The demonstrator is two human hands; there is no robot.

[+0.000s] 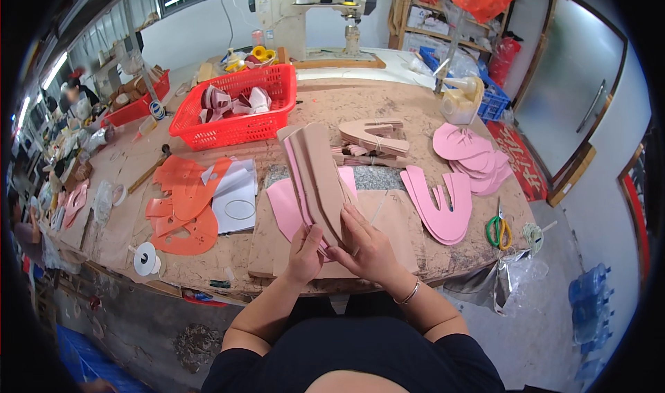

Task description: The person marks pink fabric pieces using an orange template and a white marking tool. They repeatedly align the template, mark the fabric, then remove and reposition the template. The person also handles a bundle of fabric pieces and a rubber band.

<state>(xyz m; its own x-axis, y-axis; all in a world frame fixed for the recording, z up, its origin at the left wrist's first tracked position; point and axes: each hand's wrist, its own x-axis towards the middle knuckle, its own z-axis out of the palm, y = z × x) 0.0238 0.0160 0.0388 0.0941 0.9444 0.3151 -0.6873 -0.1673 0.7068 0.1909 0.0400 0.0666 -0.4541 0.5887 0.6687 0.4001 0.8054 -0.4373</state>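
Note:
Between both hands I hold a thick stack of curved tan and pink leather pieces (315,178), tilted upright over the table. My left hand (305,254) grips its lower left side, thumb against the edge. My right hand (365,244) is closed round the lower right side, fingers along the tan face. Behind the stack, a pink piece (280,209) lies on a brown board (398,244). Just right are pink U-shaped pieces (440,213). Beyond the stack, bundles of tan U-shaped pieces (374,138) lie near a grey speckled slab (384,179).
Orange cut pieces (183,209) and white paper (235,199) lie left, near a white spool (146,260). A red basket (235,126) stands behind, before a sewing machine (291,26). Rounded pink pieces (474,157), scissors (499,232) and a glue bottle (460,104) are at right.

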